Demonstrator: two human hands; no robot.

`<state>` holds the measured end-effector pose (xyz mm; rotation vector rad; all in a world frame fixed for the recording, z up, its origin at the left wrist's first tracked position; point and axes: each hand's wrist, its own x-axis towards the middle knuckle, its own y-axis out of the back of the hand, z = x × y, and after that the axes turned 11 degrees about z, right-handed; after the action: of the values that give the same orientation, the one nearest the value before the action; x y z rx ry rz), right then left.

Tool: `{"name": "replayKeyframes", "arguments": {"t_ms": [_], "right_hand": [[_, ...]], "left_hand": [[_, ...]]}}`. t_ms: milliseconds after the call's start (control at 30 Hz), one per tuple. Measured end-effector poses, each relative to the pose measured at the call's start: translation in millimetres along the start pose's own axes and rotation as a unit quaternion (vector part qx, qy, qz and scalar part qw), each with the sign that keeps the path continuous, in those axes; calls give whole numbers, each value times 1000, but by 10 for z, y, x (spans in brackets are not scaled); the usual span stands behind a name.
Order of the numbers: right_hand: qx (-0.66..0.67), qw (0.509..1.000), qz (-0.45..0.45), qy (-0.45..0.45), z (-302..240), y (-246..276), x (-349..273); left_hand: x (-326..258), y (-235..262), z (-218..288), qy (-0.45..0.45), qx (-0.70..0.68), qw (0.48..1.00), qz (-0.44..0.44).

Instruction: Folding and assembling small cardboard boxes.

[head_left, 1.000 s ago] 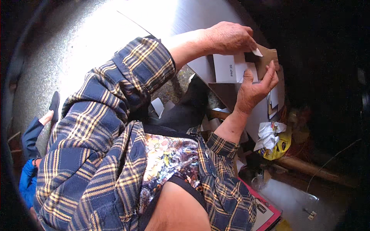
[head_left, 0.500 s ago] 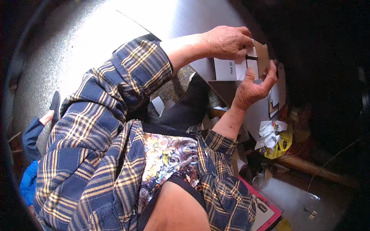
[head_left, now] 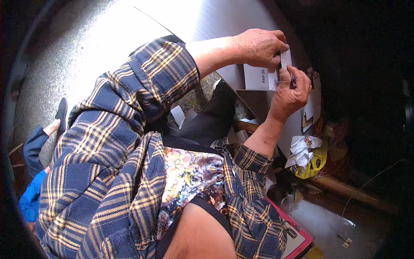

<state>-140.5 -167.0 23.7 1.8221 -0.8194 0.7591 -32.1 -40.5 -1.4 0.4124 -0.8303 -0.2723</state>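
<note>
A small white carton box [head_left: 254, 79] with dark print on its side lies at the near edge of a grey metal tabletop [head_left: 228, 21]. My left hand [head_left: 261, 46] reaches over the box from the left, its fingers bent down on the far part of the end flap [head_left: 286, 57]. From the near side, my right hand [head_left: 291, 95] has its thumb against the end of the box and its fingers curled around the flap. The fingers cover much of that end, so how far the flap is tucked in is hidden.
Flat card pieces [head_left: 308, 114] lie on the tabletop right of my right hand. Nearer are crumpled white paper [head_left: 300, 151] and a yellow bag [head_left: 318, 164]. A pink-edged box [head_left: 305, 244] sits at lower right. Paper scraps [head_left: 177, 115] lie below. Another person's blue sleeve [head_left: 32, 190] shows at far left.
The end flap, whose brown inner face showed before, is now folded over with its white face showing. Both hands have shifted slightly right, and the right fingers have curled in.
</note>
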Motion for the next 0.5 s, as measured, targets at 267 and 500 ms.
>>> {"name": "replayKeyframes", "arguments": {"t_ms": [267, 500], "right_hand": [[-145, 980, -123, -64, -48, -4, 237], [-193, 970, -143, 17, -73, 13, 281]], "left_hand": [[-13, -60, -40, 13, -5, 1000, -11], [-37, -68, -49, 26, -13, 999, -22]]}}
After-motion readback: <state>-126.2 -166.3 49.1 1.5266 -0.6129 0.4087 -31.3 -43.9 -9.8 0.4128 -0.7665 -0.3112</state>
